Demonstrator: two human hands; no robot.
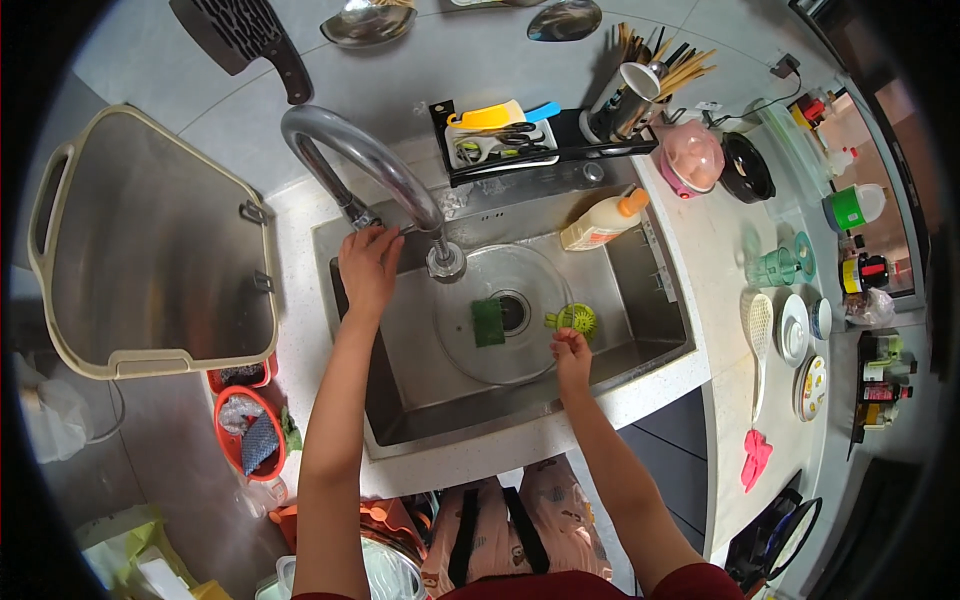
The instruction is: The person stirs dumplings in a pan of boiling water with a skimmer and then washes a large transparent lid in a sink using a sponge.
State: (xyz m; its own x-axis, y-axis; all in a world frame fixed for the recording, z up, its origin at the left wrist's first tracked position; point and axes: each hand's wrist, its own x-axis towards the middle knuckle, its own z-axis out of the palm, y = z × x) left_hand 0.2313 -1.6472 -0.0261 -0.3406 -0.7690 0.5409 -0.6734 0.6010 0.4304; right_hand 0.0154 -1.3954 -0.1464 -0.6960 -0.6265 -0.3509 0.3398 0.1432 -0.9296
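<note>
My left hand (367,266) is at the base of the chrome gooseneck faucet (367,154), its fingertips on the small faucet lever (406,229). With the fingertips of my right hand (573,364) I pinch the right rim of a clear round glass plate (457,330) in the steel sink (420,409). A green scouring pad (489,322) shows within the plate's outline, beside the drain (514,313). Whether the pad lies on or under the plate, I cannot tell. Just beyond my right fingers is a lime-green sink strainer (581,319). No water stream is visible under the spout.
A bottle with an orange cap (604,219) stands in the sink's back right corner. Behind are a black rack (574,146) with scissors and a chopstick holder (626,101). Left stands a large cutting board (165,247) near a red basket (225,431). Dishes (793,330) line the right counter.
</note>
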